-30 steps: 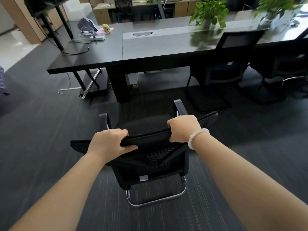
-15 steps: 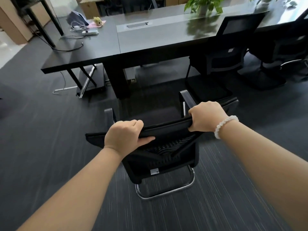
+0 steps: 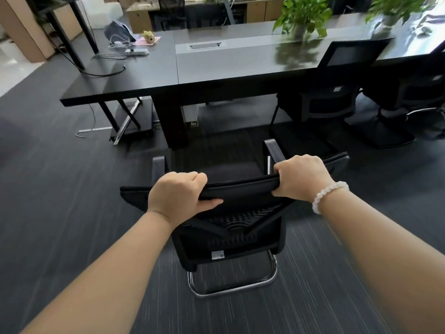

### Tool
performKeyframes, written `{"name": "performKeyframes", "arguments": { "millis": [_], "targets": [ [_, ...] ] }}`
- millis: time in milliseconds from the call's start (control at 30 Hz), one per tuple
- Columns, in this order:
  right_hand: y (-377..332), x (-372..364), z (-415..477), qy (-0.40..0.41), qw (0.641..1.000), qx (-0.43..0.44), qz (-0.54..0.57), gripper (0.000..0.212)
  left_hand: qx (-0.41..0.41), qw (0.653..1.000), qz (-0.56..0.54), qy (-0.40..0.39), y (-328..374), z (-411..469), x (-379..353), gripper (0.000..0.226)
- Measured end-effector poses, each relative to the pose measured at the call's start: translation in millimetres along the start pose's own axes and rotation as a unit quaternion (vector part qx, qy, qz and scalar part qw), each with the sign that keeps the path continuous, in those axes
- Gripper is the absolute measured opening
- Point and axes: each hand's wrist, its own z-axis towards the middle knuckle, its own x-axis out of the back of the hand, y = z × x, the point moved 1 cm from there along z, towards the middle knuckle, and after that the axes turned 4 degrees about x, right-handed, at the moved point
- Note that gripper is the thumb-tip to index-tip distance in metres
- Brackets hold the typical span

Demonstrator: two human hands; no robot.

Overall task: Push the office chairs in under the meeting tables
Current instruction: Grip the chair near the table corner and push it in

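On dark carpet short of the black tabletop (image 3: 216,66), left hand (image 3: 177,196) and right hand (image 3: 301,180) both clenched around the office chair (image 3: 231,227) backrest's top edge

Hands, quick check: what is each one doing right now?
Left hand: closed on the top edge of the chair backrest.
Right hand: closed on the same backrest edge.

Both hands gripped the top edge of the black mesh office chair (image 3: 231,227): the left hand (image 3: 177,196) toward its left end, the right hand (image 3: 301,180), with a white bead bracelet (image 3: 328,195) on its wrist, toward the right. Beyond the grip stood the black meeting table (image 3: 216,66), apart from the chair. Right of the grip, a second chair (image 3: 332,92) sat at the table's edge.
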Motion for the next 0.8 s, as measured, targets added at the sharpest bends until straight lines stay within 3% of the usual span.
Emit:
{"name": "performKeyframes", "arguments": {
  "millis": [800],
  "targets": [
    [71.0, -5.7, 137.0, -0.017, 0.999, -0.037, 0.006, 0.024, -0.015, 0.999, -0.025, -0.014, -49.3, 128.8, -95.7, 0.057]
  ]
}}
